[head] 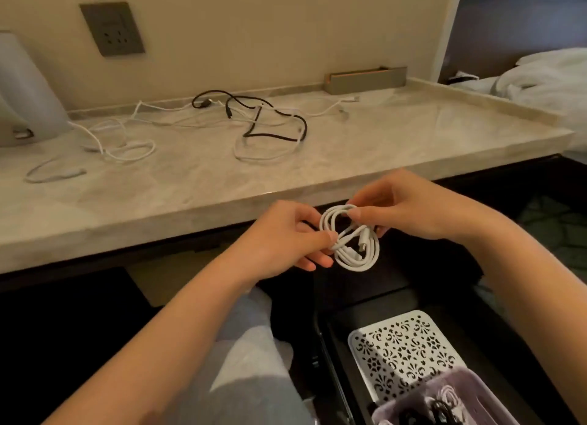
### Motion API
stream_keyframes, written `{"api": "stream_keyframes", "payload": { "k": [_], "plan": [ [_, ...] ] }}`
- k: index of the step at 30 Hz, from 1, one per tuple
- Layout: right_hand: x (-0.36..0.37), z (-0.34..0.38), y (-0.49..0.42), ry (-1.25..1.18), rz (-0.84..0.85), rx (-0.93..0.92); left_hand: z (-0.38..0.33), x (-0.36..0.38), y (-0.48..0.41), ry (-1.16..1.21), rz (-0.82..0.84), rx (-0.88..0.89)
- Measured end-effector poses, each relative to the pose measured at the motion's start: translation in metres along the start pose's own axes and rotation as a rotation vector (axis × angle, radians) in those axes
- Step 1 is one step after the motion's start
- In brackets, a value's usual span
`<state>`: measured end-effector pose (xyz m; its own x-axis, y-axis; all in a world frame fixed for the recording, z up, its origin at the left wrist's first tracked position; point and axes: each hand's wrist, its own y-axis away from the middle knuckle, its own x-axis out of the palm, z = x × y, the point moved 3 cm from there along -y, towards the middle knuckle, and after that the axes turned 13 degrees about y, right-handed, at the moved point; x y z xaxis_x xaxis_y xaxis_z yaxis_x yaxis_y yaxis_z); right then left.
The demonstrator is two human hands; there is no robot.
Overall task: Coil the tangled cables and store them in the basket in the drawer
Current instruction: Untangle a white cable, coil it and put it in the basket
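Both hands hold a coiled white cable (359, 259) in the air just in front of the marble desk edge. My left hand (286, 234) pinches the coil's left side. My right hand (409, 207) pinches its top. Two plug ends stick out inside the loop. Below, in the open dark drawer (355, 304), a pale purple basket (470, 381) holds coiled cables, partly cut off by the frame. On the desk lie a tangled black cable (270, 135) and several loose white cables (127, 152).
A white perforated lid (403, 351) lies in the drawer beside the basket. A grey kettle (22, 90) stands at the desk's left. A wall socket (111, 28) and a grey box (365, 79) sit at the back. A bed (546, 78) is at right.
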<state>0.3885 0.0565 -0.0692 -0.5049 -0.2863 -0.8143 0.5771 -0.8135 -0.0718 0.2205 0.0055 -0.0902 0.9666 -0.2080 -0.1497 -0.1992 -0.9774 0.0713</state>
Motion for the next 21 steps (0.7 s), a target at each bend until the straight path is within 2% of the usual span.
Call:
{"api": "stream_keyframes", "payload": {
  "k": [9,21],
  "plan": [
    [0.053,-0.1,0.059,-0.05,0.246,0.153,0.087,0.087,-0.015,-0.063,0.11,-0.217],
    [0.15,-0.21,0.123,-0.042,0.377,0.365,0.223,0.185,-0.021,-0.152,0.131,-0.515]
  ]
}}
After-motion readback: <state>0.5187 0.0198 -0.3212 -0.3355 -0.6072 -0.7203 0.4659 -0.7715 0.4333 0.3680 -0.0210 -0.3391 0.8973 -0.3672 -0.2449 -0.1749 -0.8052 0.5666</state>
